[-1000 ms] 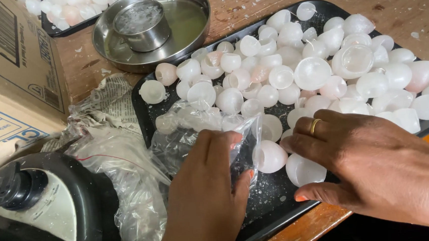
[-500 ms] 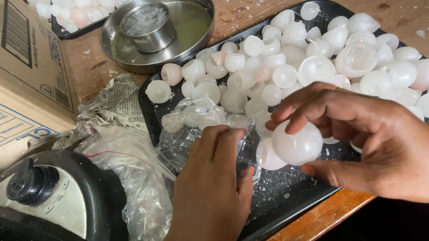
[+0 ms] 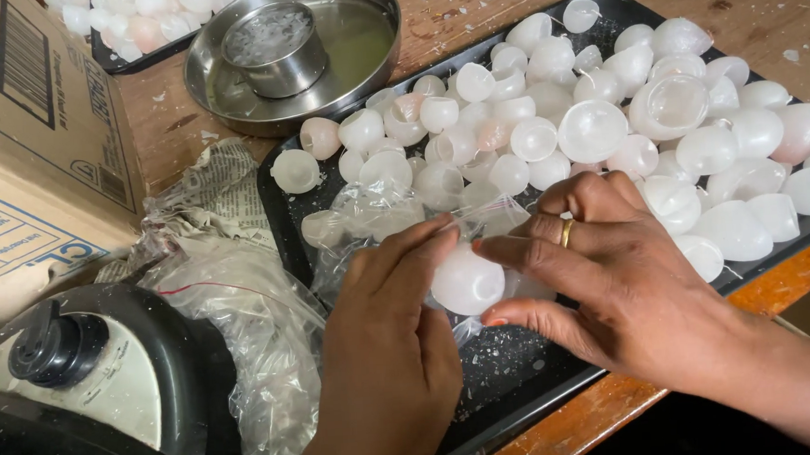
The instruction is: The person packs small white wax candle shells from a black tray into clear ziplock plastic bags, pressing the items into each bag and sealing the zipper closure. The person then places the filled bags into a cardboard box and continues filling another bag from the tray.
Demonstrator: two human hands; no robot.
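Right hand (image 3: 634, 288) gripping round white shell (image 3: 467, 280), left hand (image 3: 398, 340) touching

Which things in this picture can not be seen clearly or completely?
- Head view: the white half shell is partly covered by the left hand and right hand.
- The clear plastic bag: its opening is hidden behind the fingers.
- The black tray: its right end is cut by the frame edge.
- The small steel cup: its contents are too unclear to name.
- The cardboard box and the black appliance are cut by the left and bottom edges.
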